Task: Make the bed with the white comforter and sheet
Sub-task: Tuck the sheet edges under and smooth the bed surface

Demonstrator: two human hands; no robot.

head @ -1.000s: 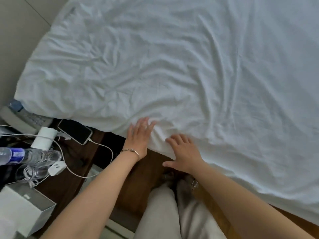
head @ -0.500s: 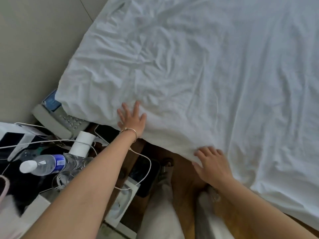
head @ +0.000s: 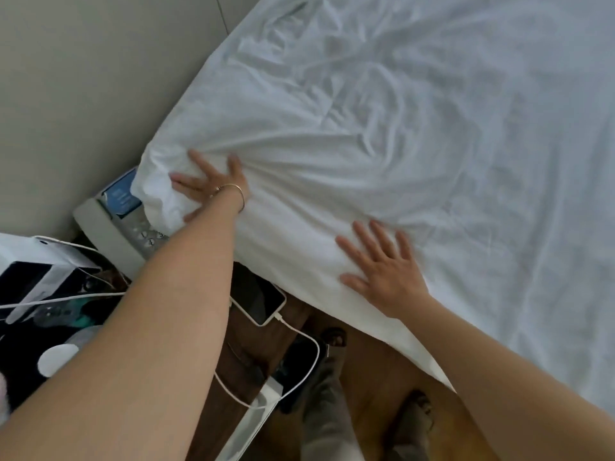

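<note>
The white sheet [head: 416, 134] spreads wrinkled from centre toward 2 o'clock; left hand [head: 209, 186] presses its 9 o'clock corner, fingers splayed; right hand [head: 382, 274] lies flat on its edge, beige wall [head: 93, 88] at 10 o'clock

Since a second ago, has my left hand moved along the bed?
Yes. The left hand has slid along the white comforter edge toward its corner by the wall, ending near the grey desk phone, farther from the right hand.
</note>
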